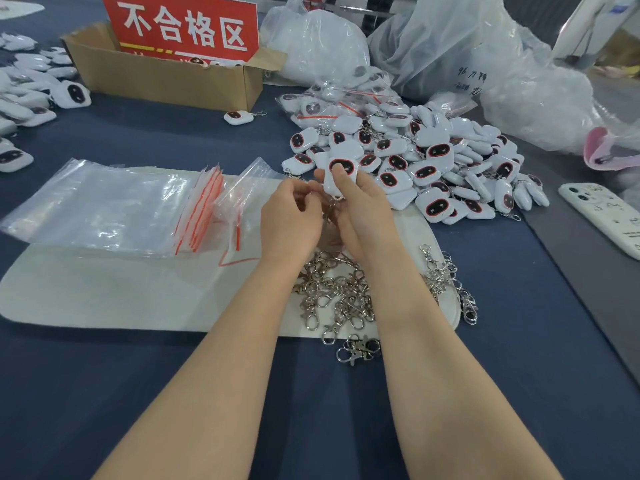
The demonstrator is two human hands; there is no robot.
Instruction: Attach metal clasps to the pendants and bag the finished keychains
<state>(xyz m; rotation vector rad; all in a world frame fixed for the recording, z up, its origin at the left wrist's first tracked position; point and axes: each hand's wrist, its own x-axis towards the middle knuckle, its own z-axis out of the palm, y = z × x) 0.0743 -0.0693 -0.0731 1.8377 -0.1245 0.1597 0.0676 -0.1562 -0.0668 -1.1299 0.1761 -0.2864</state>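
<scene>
My right hand grips a white pendant with a dark red-rimmed oval face, thumb pressed on its front. My left hand is beside it, fingers curled toward the pendant's lower loop; a clasp between the fingers is mostly hidden. A heap of metal clasps lies on the white mat under my forearms. A large pile of pendants sits to the right. A stack of clear zip bags with red seals lies to the left.
A cardboard box with a red sign stands at the back. Big clear plastic sacks fill the back right. More pendants lie at the far left. A phone rests at the right edge. One lone keychain lies near the box.
</scene>
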